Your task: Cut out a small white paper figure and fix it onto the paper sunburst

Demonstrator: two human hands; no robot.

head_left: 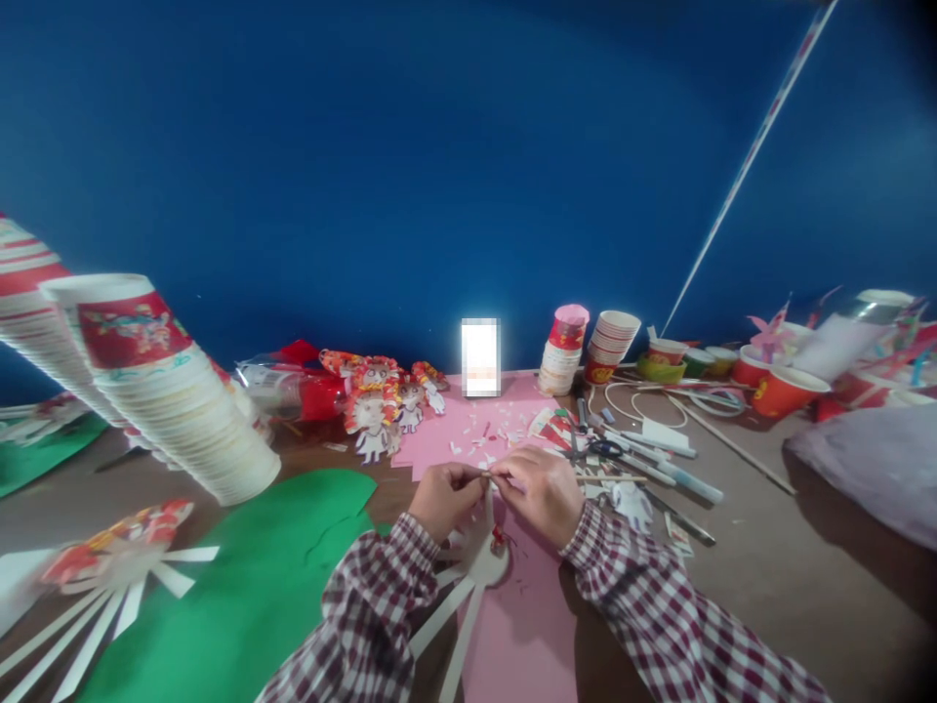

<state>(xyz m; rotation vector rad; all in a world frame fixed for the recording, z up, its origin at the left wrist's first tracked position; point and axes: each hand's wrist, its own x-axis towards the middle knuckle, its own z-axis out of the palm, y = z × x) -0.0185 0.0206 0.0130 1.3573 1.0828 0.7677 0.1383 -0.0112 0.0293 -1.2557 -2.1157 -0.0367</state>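
My left hand and my right hand meet above the pink paper, fingers pinched together. Between the fingertips is the end of a white paper strip belonging to a cut paper cup, whose other strips fan out toward the front edge of the view. A small red figure shows on the cup's round base. A thin wooden stick extends to the right from behind my right hand. Both hands are closed on the strip's tip, and its exact fold is too small to make out.
Stacked paper cups lean at the left beside green paper. Paper lion figures lie behind my left hand. Scissors, pens and more cups are at the right. Another cut cup lies at left.
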